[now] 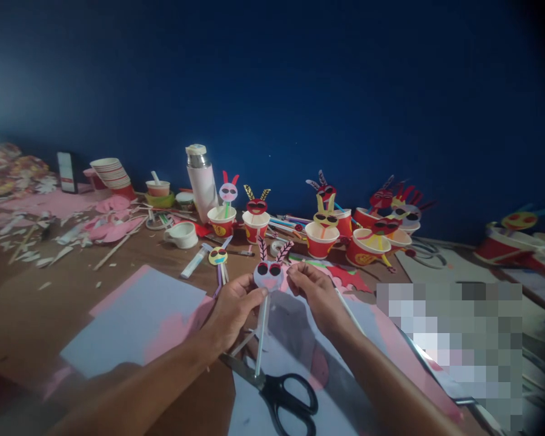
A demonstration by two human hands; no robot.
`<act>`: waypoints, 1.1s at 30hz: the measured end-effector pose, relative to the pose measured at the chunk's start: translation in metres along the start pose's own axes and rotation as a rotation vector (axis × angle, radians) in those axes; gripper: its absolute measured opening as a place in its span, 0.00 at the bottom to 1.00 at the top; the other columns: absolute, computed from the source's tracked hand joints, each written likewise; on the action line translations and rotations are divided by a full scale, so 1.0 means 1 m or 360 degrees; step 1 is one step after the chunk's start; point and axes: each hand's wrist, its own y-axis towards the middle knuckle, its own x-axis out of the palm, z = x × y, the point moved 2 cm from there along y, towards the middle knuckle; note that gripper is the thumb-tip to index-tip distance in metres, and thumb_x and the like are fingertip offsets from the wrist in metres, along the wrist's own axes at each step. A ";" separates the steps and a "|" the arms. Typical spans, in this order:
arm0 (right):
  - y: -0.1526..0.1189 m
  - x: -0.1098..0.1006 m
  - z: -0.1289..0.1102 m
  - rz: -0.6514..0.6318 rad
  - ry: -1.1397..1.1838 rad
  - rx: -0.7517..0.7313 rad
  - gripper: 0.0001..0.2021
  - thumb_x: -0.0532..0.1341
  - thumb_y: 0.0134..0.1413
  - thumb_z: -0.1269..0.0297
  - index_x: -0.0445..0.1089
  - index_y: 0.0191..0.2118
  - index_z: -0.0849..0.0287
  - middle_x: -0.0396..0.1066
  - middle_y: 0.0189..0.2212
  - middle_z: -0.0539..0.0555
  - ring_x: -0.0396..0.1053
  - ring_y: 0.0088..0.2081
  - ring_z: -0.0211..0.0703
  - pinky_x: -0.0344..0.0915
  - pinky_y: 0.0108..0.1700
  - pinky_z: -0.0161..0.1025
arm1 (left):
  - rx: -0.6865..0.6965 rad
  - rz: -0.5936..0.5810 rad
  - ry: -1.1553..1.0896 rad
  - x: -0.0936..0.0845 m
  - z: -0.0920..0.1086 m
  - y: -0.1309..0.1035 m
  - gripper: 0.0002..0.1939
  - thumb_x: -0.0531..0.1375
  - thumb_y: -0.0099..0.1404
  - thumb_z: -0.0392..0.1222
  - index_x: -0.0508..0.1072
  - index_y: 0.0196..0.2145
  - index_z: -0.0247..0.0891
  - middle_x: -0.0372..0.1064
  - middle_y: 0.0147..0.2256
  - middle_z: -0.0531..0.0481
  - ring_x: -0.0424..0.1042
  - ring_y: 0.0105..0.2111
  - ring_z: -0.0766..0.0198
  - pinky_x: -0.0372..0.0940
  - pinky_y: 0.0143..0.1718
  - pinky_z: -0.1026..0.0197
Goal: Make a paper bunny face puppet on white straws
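Note:
A pale paper rabbit face (267, 280) with dark eyes and two patterned ears stands upright on a whitish stick (262, 336). My left hand (236, 309) pinches its lower left edge between thumb and fingers. At the face's right side is my right hand (313, 293), thumb and fingertips pressed together; whatever they hold is too small to make out. Black-handled scissors (281, 387) lie below the stick on white paper (254, 418). A yellow paper face (218, 255) on sticks lies just behind my left hand.
Several red paper cups (321, 247) with paper faces line the back. A white flask (202, 188), stacked cups (113, 175) and a phone (66, 172) stand further left. Paper scraps (40, 254) litter the left side; white sheets (136, 321) lie in front.

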 end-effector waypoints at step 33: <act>-0.005 0.008 0.007 -0.0158 0.0005 0.0149 0.05 0.62 0.40 0.65 0.66 0.22 0.59 0.63 0.17 0.45 0.59 0.22 0.33 0.54 0.29 0.34 | -0.0157 -0.0011 -0.0158 0.005 0.002 -0.003 0.11 0.64 0.52 0.40 0.69 0.34 0.36 0.67 0.20 0.56 0.67 0.18 0.70 0.59 0.18 0.69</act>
